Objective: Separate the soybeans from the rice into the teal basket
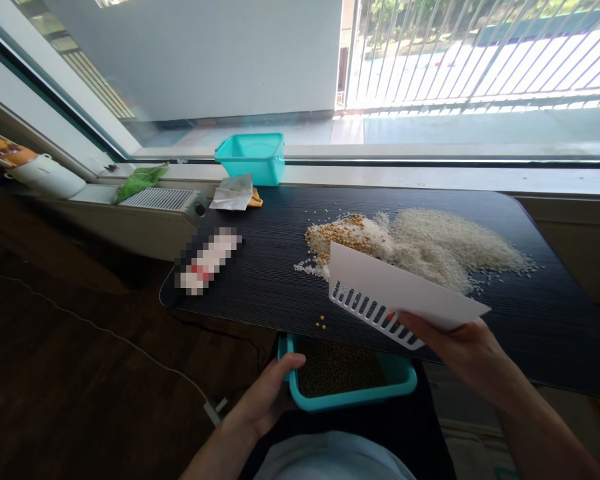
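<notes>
Pinching a white slotted scoop (400,283), the right hand (473,357) holds it tilted over the table (265,267), before the rice (455,243) and yellow beans (347,229); tilting it further could shed whatever it may carry. The left hand (267,393) clasps the tub (353,399) by its left end, below the table's edge, fingers partly hidden; a slack thumb might tip out the dark grains (337,370).

Dark tabletop (267,267), heaped white grains (443,240), yellow beans (347,231), blurred pale object (209,260)

White slotted panel (380,283), tilted, at four o'clock in view; turquoise bin (353,401) at five, holding dark grains (337,373).
</notes>
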### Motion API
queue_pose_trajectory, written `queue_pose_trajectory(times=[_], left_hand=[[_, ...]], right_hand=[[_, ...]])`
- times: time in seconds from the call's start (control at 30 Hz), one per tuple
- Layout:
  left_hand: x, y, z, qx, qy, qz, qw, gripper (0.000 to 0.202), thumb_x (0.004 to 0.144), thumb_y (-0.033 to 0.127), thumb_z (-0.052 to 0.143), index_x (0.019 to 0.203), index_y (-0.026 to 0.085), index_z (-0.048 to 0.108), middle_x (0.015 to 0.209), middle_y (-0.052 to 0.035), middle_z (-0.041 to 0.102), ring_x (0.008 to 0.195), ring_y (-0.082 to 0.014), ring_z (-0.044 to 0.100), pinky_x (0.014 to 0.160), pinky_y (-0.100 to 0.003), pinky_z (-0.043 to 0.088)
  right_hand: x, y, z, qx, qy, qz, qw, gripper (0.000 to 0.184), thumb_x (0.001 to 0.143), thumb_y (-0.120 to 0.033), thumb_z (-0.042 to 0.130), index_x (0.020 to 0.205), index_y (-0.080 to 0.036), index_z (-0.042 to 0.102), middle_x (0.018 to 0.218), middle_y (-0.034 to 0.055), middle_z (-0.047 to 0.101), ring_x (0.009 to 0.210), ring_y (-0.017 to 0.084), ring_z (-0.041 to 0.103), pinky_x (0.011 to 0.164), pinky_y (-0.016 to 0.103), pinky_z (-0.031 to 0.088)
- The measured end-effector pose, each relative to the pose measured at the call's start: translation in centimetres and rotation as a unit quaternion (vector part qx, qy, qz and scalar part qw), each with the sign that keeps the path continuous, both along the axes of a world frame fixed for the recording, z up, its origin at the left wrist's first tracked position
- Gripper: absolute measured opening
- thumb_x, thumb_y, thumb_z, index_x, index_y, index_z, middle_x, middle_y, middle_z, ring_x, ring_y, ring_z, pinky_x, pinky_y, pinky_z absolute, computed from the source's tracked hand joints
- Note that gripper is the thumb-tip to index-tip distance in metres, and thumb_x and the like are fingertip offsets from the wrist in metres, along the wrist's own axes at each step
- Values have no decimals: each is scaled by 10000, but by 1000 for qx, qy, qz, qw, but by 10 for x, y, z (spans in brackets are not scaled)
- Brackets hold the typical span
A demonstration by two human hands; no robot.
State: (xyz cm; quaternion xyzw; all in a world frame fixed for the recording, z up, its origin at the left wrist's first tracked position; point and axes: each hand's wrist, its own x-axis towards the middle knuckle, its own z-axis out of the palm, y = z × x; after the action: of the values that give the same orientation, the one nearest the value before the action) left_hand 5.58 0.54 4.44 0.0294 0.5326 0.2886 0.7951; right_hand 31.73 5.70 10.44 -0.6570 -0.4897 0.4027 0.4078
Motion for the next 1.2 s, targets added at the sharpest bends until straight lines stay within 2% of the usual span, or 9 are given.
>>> queue_pose_trajectory(times=[0.17, 0.33, 0.47, 0.53, 0.67, 0.77, 0.83, 1.03, 1.2], left_hand=[[-5, 0, -2, 13, 8, -2, 1000, 503, 735, 304, 638, 1191, 114, 548, 1133, -136, 657, 1033, -282, 617, 852, -388, 500], [-7, 1, -2, 14, 1, -4, 1000, 523, 746, 309, 621, 1220, 108, 527, 1170, -143, 639, 1069, -287, 599, 848, -383, 504], [-7, 1, 1, 20, -10, -8, 1000, 522, 748, 304, 619, 1228, 123, 523, 1188, -137, 630, 1089, -291, 587, 851, -389, 503], [-7, 2, 2, 21, -17, -8, 1000, 518, 744, 301, 623, 1222, 125, 529, 1186, -135, 631, 1089, -287, 588, 857, -382, 500], [-7, 1, -1, 18, -1, -4, 1000, 511, 733, 317, 637, 1199, 131, 541, 1146, -123, 650, 1063, -275, 601, 837, -369, 509], [-5, 0, -3, 10, 6, -3, 1000, 478, 724, 329, 644, 1145, 120, 560, 1075, -117, 677, 1032, -270, 614, 825, -366, 513], [-4, 0, -3, 5, 6, 0, 1000, 455, 718, 331, 650, 1111, 118, 567, 1028, -111, 691, 1014, -261, 623, 832, -357, 510], [-1, 0, 1, 3, 14, 5, 1000, 402, 730, 323, 642, 1071, 124, 568, 992, -103, 699, 985, -256, 638, 846, -370, 505], [0, 0, 1, 3, 12, 4, 1000, 376, 750, 303, 625, 1071, 116, 565, 968, -104, 703, 981, -253, 638, 842, -361, 506]], right_hand=[[-16, -5, -1, -5, 38, 13, 999, 251, 622, -378, 751, 826, -232, 755, 846, 19, 748, 834, 278, 695, 808, 379, 561], [-19, -4, -7, -27, 13, 148, 989, 303, 713, -369, 679, 949, -189, 738, 914, 28, 743, 859, 259, 689, 821, 383, 553], [-14, -12, -4, -45, -35, 227, 972, 249, 737, -367, 650, 897, -201, 743, 853, 12, 749, 748, 226, 696, 689, 315, 581], [-10, -17, -2, -50, -40, 206, 976, 217, 707, -372, 671, 839, -218, 748, 789, 1, 748, 692, 220, 693, 636, 298, 582], [-5, -22, -1, -12, -34, 24, 999, 225, 651, -375, 708, 822, -234, 748, 823, 1, 749, 785, 241, 697, 782, 327, 564], [-4, -16, -3, 22, -71, -90, 993, 239, 639, -371, 718, 818, -214, 743, 841, 20, 748, 842, 261, 692, 838, 349, 544], [-4, -10, -3, 34, -84, -130, 987, 245, 642, -368, 720, 823, -203, 737, 845, 27, 748, 843, 264, 692, 819, 347, 551], [-6, 4, -2, 58, -63, -128, 988, 184, 665, -353, 706, 777, -211, 741, 820, 27, 748, 807, 256, 697, 752, 327, 567], [-7, 13, -3, 65, -80, -113, 988, 246, 643, -394, 717, 779, -191, 739, 783, 32, 747, 769, 259, 696, 700, 330, 570]])
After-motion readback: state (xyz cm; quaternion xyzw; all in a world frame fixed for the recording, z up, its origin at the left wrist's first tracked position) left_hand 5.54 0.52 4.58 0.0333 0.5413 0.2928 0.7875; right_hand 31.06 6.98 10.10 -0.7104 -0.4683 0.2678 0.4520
